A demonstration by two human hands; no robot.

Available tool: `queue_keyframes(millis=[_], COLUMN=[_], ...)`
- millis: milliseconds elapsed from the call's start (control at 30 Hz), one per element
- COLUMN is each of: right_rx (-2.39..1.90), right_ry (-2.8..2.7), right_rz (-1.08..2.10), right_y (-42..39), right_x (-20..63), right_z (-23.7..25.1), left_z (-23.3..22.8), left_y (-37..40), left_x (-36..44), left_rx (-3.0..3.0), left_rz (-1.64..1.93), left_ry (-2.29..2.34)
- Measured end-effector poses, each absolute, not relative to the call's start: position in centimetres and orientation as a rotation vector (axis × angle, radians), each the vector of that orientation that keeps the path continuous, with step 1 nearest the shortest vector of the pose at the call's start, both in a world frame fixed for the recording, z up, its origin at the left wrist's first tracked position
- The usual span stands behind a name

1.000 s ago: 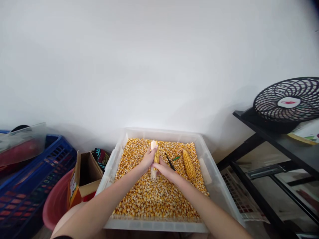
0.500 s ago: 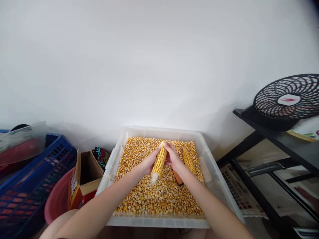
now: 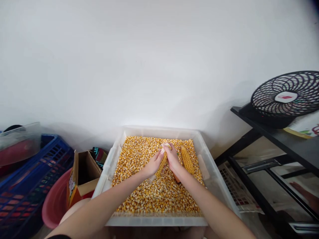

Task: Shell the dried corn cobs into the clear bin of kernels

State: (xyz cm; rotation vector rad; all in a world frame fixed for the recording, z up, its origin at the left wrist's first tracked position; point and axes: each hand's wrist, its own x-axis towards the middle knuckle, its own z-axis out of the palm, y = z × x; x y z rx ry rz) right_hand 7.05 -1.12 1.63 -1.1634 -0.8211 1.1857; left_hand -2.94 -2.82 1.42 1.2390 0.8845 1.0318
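Note:
A clear plastic bin [image 3: 109,166] in front of me is filled with loose yellow corn kernels [image 3: 149,196]. Both my hands grip one corn cob [image 3: 163,163] over the kernels, near the bin's middle. My left hand [image 3: 153,164] holds its lower part. My right hand [image 3: 171,158] wraps its upper part. A second, whole corn cob [image 3: 187,160] lies on the kernels just right of my right hand. An orange tool handle [image 3: 176,179] peeks out under my right wrist.
A cardboard box [image 3: 82,176], a pink basin [image 3: 53,202] and a blue crate [image 3: 27,186] stand to the left. A black shelf [image 3: 279,139] with a black fan [image 3: 286,98] stands to the right. A white wall rises behind the bin.
The cob tilted from upright to slanting. My right hand moved from its lower end up to its top, and both hands now close around it.

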Motion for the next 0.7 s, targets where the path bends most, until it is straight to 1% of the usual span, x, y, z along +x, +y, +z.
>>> queue_keyframes(millis=[133,300,500,700], right_rx=[-1.182,-1.202,-1.164,-1.145], right_ry=[-0.822,-0.795,-0.744,-0.687], right_rz=[1.156,1.188,1.206,1.176], right_y=[-1.4,-1.5,-0.9,-0.1], right_x=[6.8,6.6,7.0,7.9], right_z=[1.7,1.6,2.1,1.3], left_z=[0.9,0.1,1.6,2.0], left_y=[-2.9,-2.7,-2.8,-3.5], left_x=[-2.9,-3.2,-2.9,-2.5], left_rx=[1.182,1.091,1.028,1.156], left_rz=[1.057,0.873,0.789,0.8], left_ry=[0.9,0.951,0.91,0.883])
